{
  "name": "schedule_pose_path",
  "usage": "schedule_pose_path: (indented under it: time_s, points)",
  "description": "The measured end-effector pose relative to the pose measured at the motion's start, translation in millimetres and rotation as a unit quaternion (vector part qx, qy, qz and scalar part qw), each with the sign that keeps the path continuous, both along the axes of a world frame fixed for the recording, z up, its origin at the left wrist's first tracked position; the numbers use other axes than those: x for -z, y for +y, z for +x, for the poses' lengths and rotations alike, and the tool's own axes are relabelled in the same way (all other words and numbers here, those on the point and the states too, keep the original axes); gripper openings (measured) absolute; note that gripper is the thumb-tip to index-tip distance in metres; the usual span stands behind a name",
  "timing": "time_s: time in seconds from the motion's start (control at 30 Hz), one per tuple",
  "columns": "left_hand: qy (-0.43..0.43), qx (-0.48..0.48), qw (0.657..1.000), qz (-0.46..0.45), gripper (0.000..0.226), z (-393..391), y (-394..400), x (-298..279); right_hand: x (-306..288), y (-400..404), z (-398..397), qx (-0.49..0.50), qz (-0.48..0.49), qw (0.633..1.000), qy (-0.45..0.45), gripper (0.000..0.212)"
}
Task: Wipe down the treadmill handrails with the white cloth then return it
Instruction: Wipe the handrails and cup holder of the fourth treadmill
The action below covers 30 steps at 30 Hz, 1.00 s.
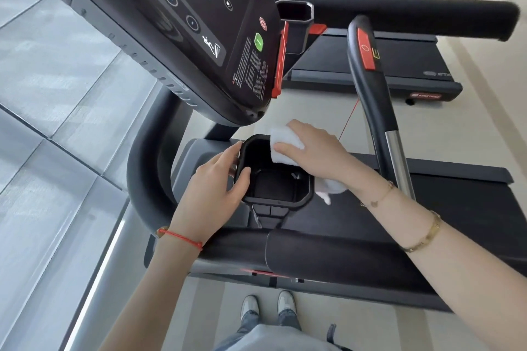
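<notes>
The white cloth (282,144) lies folded over the far rim of a black cup holder (273,179) on the treadmill, with a loose end hanging out under my wrist. My right hand (310,151) lies on the cloth, fingers laid flat across it. My left hand (216,179) grips the cup holder's left rim, thumb inside the rim. The padded black handrail (342,253) runs across just below the holder, beneath both forearms. A centre handlebar (370,88) with a red stop button rises at the right.
The treadmill console (205,23) with its button panel overhangs at the upper left. The running belt (470,208) stretches to the right. A second treadmill (370,65) stands beyond. Grey floor tiles lie to the left; my shoes (268,308) stand on the floor below.
</notes>
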<state>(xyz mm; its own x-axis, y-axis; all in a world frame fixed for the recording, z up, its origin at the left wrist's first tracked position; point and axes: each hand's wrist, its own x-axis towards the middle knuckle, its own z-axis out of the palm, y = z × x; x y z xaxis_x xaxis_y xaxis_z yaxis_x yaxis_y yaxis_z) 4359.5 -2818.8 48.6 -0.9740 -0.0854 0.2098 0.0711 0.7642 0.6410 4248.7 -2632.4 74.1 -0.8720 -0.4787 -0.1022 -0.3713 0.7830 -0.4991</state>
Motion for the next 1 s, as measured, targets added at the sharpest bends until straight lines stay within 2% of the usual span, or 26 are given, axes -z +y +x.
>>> schedule_pose_path:
  time_s: [0.17,0.3,0.4,0.53,0.63,0.77,0.87,1.0]
  points:
    - [-0.011,0.001,1.000,-0.012,0.050,-1.3,0.6,0.9,9.4,20.1,50.7,0.109,-0.111,0.978,-0.141,0.058]
    - [-0.004,-0.006,1.000,-0.030,0.050,-0.9,0.7,1.6,10.5,13.7,59.8,0.141,-0.131,0.967,-0.168,0.058]
    - [0.000,-0.008,0.999,-0.034,0.051,-0.1,0.1,2.3,0.1,7.2,36.7,0.140,-0.110,0.975,-0.136,0.048]
    - [0.013,-0.009,0.999,-0.033,0.049,0.9,-1.0,2.9,0.0,17.6,33.4,0.085,-0.106,0.984,-0.117,0.033]
    - [0.032,-0.014,0.999,-0.030,0.044,-0.3,-3.2,4.5,3.2,35.5,54.6,0.051,-0.132,0.986,-0.085,0.047]
    - [0.047,-0.012,0.999,-0.016,0.041,-1.4,-6.1,6.3,-7.5,48.3,85.5,-0.035,-0.102,0.994,-0.036,0.061]
    - [0.045,-0.010,0.999,-0.019,0.041,-0.6,-6.9,6.5,-7.0,41.3,110.3,-0.146,-0.038,0.989,0.009,0.059]
    - [0.056,-0.007,0.998,-0.006,0.040,3.3,-7.7,6.9,-7.3,17.6,110.3,-0.173,0.026,0.981,0.079,0.052]
